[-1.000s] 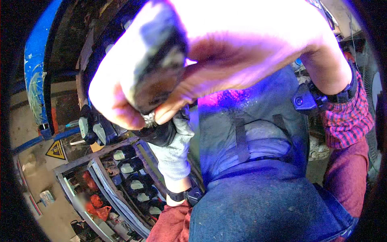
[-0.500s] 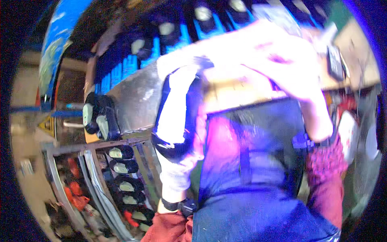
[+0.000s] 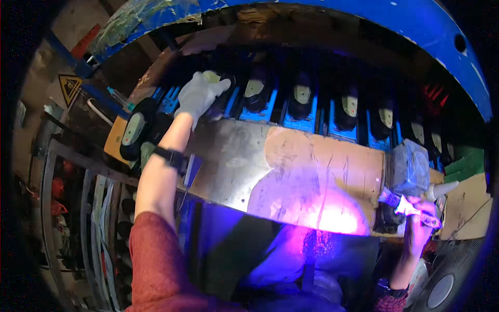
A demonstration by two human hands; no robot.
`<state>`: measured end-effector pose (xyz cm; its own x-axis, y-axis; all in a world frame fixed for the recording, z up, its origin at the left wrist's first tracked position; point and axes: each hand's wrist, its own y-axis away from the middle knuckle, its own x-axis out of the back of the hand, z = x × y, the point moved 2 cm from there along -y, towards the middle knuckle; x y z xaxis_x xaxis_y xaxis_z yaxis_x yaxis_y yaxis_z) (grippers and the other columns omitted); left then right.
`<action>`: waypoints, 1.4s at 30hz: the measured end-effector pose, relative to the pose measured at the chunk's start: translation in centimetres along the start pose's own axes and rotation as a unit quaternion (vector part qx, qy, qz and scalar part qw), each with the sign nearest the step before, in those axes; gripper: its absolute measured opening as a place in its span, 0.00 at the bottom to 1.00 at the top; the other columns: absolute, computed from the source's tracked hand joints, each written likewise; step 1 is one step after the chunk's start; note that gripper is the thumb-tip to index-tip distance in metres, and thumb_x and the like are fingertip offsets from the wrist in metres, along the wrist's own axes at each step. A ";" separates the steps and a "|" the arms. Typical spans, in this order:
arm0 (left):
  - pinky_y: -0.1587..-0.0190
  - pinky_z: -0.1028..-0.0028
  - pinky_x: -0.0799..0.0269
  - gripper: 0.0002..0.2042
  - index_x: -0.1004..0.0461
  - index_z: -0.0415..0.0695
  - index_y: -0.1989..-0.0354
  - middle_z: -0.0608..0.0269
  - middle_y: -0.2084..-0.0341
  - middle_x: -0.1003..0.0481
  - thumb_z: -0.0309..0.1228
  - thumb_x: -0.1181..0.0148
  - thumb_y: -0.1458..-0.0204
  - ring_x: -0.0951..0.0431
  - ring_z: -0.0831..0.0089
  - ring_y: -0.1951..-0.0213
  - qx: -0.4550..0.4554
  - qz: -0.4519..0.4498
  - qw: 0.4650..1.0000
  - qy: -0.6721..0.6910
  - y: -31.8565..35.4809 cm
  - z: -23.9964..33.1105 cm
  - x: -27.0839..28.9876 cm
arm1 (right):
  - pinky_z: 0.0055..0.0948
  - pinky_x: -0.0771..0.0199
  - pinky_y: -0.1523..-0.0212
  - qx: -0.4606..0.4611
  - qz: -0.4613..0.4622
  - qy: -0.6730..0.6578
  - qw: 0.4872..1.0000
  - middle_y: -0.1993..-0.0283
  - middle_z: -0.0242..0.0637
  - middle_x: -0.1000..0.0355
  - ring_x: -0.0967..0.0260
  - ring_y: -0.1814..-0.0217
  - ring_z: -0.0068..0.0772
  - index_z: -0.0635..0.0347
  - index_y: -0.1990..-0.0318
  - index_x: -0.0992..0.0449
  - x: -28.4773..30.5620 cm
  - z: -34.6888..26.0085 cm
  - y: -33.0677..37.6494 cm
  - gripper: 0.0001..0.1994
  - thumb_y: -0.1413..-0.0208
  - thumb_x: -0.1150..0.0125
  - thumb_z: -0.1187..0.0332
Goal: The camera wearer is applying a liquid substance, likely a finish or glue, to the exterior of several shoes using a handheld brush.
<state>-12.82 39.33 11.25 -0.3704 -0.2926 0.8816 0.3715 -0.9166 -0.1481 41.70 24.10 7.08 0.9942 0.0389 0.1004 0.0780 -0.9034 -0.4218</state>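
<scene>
My left hand (image 3: 196, 96), in a pale grey glove, reaches to the far left of the bench. Its fingers are around a dark shoe with a pale sole (image 3: 212, 77) in the row of blue holders (image 3: 297, 122). My bare right hand (image 3: 417, 229) grips a brush (image 3: 406, 207) at the right, bristles pointing left. Just beyond the brush stands a grey-blue, box-shaped container (image 3: 408, 167). Several more dark shoes with pale soles (image 3: 303, 94) sit in the holders to the right of my left hand.
A metal and cardboard-covered worktop (image 3: 322, 171) lies before me, brightly lit near its front edge. Another dark shoe (image 3: 136, 129) rests at its left end. A blue machine frame (image 3: 364, 14) arches over the far side. A rack (image 3: 96, 229) stands lower left, a fan (image 3: 442, 291) lower right.
My left hand has gone from in front of me, where it held a shoe, to the far-left holders. My right hand has moved down and right, now with the brush visible in it.
</scene>
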 end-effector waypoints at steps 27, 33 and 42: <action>0.50 0.75 0.34 0.26 0.36 0.35 0.45 0.56 0.52 0.29 0.32 0.38 0.53 0.29 0.69 0.53 0.004 0.021 0.992 0.127 6.8 -18.2 10.9 | 0.23 0.30 0.65 -0.045 0.157 0.121 0.979 0.65 0.35 0.29 0.32 0.66 0.22 0.63 0.61 0.30 1.1 0.1 0.0 0.05 0.42 0.48 0.72; 0.55 0.77 0.32 0.25 0.38 0.33 0.45 0.60 0.59 0.28 0.33 0.44 0.51 0.27 0.75 0.58 -0.064 -0.068 0.963 0.251 14.8 0.1 9.4 | 0.21 0.33 0.73 -0.040 0.141 0.311 0.939 0.75 0.34 0.29 0.32 0.74 0.20 0.64 0.65 0.28 2.8 -0.3 -0.5 0.08 0.47 0.39 0.68; 0.65 0.63 0.32 0.19 0.38 0.46 0.50 0.58 0.75 0.30 0.35 0.44 0.50 0.27 0.59 0.69 -0.242 -0.021 0.969 0.035 22.0 8.8 -8.8 | 0.23 0.35 0.64 -0.124 0.020 0.365 0.922 0.68 0.33 0.30 0.38 0.68 0.23 0.65 0.54 0.30 5.1 4.2 -2.1 0.15 0.43 0.44 0.63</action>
<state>6.15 24.16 4.16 -0.4397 -0.2537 0.8616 -0.0827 -0.9438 -0.3201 46.91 28.01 4.74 0.6733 -0.2140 0.7077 -0.0678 -0.9710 -0.2291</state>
